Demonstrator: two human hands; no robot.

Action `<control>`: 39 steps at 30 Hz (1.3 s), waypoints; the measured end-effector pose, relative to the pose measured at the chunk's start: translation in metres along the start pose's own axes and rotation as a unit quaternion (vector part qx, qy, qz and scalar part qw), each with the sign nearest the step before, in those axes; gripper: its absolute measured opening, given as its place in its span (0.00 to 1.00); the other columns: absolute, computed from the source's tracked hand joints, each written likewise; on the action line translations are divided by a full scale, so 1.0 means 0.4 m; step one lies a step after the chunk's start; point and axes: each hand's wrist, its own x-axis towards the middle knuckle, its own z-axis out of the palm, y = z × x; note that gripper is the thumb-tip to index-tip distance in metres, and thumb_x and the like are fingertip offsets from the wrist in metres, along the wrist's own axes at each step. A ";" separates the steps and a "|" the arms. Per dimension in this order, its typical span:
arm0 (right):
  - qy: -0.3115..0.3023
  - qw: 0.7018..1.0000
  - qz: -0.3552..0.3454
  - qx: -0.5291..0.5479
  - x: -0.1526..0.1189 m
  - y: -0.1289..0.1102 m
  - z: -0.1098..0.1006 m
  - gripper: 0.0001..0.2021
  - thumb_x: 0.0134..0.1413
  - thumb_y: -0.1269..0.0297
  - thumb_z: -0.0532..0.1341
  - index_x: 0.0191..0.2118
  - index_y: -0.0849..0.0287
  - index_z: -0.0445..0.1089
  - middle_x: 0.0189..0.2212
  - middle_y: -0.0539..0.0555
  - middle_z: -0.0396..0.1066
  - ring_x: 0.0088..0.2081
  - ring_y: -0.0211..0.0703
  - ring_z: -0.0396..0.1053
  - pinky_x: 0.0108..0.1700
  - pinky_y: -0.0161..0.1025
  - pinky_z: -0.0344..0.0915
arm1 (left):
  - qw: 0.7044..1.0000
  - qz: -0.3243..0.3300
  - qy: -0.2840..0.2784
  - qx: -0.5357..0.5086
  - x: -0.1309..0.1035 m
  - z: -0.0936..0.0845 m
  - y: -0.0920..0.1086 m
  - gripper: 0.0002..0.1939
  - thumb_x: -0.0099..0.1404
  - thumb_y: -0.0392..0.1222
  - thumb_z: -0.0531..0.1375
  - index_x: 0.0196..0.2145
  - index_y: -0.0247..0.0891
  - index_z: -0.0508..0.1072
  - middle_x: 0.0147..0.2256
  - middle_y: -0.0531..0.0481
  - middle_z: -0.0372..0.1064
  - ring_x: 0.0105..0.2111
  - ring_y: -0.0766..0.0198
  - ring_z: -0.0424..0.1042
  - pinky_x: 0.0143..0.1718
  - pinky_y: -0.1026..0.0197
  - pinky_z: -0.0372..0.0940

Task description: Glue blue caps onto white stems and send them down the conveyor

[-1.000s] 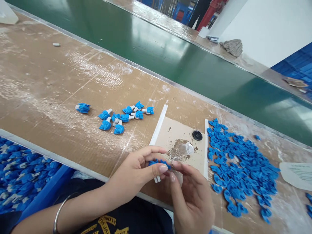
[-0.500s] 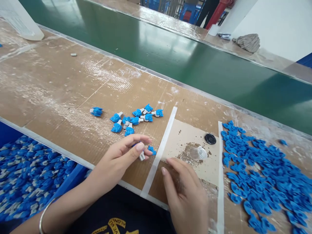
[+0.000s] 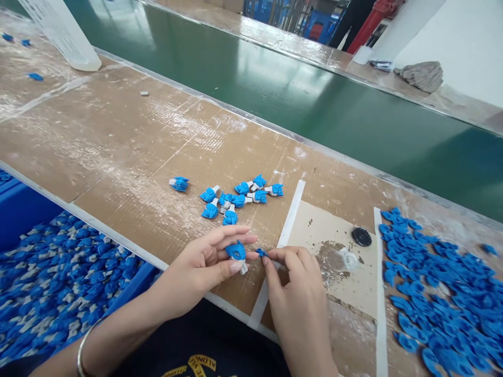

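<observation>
2 hands (image 3: 204, 269) (image 3: 301, 285), 1 blue piece (image 3: 234, 250) (image 3: 260, 252) each

Head-worn view, forward and down; left hand (image 3: 199, 266) and right hand (image 3: 297, 283) close; green strip (image 3: 220, 68) beyond.

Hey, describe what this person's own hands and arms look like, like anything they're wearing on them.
Both the left hand and right hand are ungloved, with no rings visible. A slim, silver-coloured bangle circles the left wrist. The visible forearms are bare of sleeves.
</observation>
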 end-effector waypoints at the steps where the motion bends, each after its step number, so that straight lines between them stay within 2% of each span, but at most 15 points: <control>1: -0.004 1.000 -0.005 0.002 -0.001 0.004 0.001 0.04 0.63 0.67 0.57 0.36 0.55 0.68 0.34 0.53 0.68 0.39 0.47 0.65 0.40 0.42 0.60 | 1.000 0.001 -0.005 -0.010 0.000 -0.002 -0.001 0.20 0.65 0.32 0.62 0.54 0.42 0.70 0.54 0.42 0.71 0.48 0.60 0.76 0.48 0.63 0.70; 7: -0.003 1.000 0.001 0.010 -0.002 -0.008 -0.006 0.05 0.63 0.67 0.57 0.35 0.55 0.67 0.33 0.51 0.68 0.37 0.46 0.64 0.39 0.41 0.59 | 0.995 -0.008 -0.044 -0.093 0.000 -0.007 -0.005 0.19 0.60 0.30 0.67 0.49 0.41 0.74 0.47 0.42 0.76 0.37 0.62 0.78 0.40 0.62 0.72; 10: 0.002 1.000 0.003 0.013 -0.003 -0.019 -0.017 0.06 0.64 0.68 0.55 0.33 0.55 0.65 0.32 0.51 0.68 0.37 0.45 0.65 0.38 0.40 0.60 | 0.991 -0.010 -0.056 -0.119 0.002 -0.009 -0.008 0.18 0.59 0.32 0.68 0.47 0.41 0.76 0.44 0.44 0.77 0.33 0.65 0.77 0.33 0.68 0.70; 12: 0.009 1.000 -0.024 -0.001 -0.004 -0.020 -0.026 0.07 0.64 0.68 0.55 0.33 0.56 0.64 0.33 0.52 0.69 0.38 0.44 0.67 0.39 0.39 0.61 | 0.990 -0.011 -0.063 -0.123 0.002 -0.013 -0.012 0.18 0.59 0.33 0.69 0.48 0.41 0.76 0.44 0.44 0.77 0.32 0.67 0.76 0.30 0.69 0.68; 16: 0.029 0.997 -0.064 -0.021 -0.008 -0.017 -0.046 0.07 0.63 0.69 0.55 0.32 0.55 0.64 0.35 0.51 0.73 0.37 0.40 0.72 0.39 0.36 0.64 | 0.991 -0.001 -0.068 -0.116 0.002 -0.022 -0.019 0.18 0.60 0.36 0.69 0.49 0.41 0.75 0.45 0.43 0.77 0.31 0.69 0.75 0.31 0.69 0.68; 21: 0.019 0.997 -0.032 0.070 -0.013 -0.034 -0.071 0.05 0.61 0.70 0.58 0.33 0.53 0.66 0.35 0.48 0.76 0.36 0.37 0.75 0.36 0.32 0.69 | 0.992 0.010 -0.058 -0.116 0.002 -0.020 -0.021 0.17 0.61 0.37 0.68 0.48 0.40 0.75 0.45 0.43 0.77 0.31 0.70 0.74 0.30 0.70 0.67; 24: 0.053 0.994 -0.028 0.088 -0.015 -0.054 -0.080 0.06 0.61 0.69 0.59 0.32 0.53 0.66 0.33 0.49 0.76 0.31 0.38 0.74 0.34 0.33 0.70 | 0.993 0.017 -0.053 -0.109 0.003 -0.012 -0.019 0.14 0.61 0.36 0.68 0.45 0.40 0.76 0.46 0.45 0.75 0.32 0.69 0.74 0.31 0.70 0.68; 27: 0.084 0.993 -0.059 0.061 -0.013 -0.074 -0.080 0.07 0.60 0.71 0.59 0.31 0.53 0.65 0.31 0.49 0.76 0.27 0.38 0.73 0.31 0.34 0.71 | 0.994 0.029 -0.035 -0.098 0.004 -0.002 -0.021 0.14 0.59 0.35 0.69 0.43 0.41 0.76 0.44 0.49 0.74 0.32 0.70 0.74 0.34 0.70 0.69; 31: 0.123 0.985 -0.113 0.035 -0.008 -0.097 -0.064 0.07 0.57 0.76 0.61 0.32 0.57 0.67 0.32 0.50 0.76 0.31 0.35 0.74 0.33 0.31 0.70 | 0.995 0.061 -0.014 -0.083 0.003 0.013 -0.032 0.16 0.58 0.32 0.70 0.43 0.41 0.73 0.37 0.53 0.70 0.32 0.72 0.71 0.35 0.72 0.68; 35: 0.167 0.978 -0.124 0.000 -0.008 -0.112 -0.045 0.08 0.54 0.79 0.63 0.31 0.60 0.67 0.30 0.50 0.75 0.31 0.34 0.73 0.35 0.31 0.69 | 0.995 0.062 -0.001 -0.078 -0.003 0.026 -0.038 0.19 0.57 0.32 0.70 0.44 0.42 0.70 0.37 0.53 0.69 0.32 0.74 0.70 0.33 0.74 0.67; 39: 0.175 0.975 -0.132 -0.038 -0.012 -0.115 -0.038 0.09 0.53 0.80 0.64 0.29 0.61 0.66 0.30 0.52 0.75 0.31 0.35 0.72 0.36 0.32 0.69 | 0.994 0.063 0.009 -0.090 -0.010 0.038 -0.042 0.19 0.58 0.30 0.69 0.44 0.43 0.70 0.37 0.54 0.70 0.32 0.74 0.70 0.33 0.75 0.67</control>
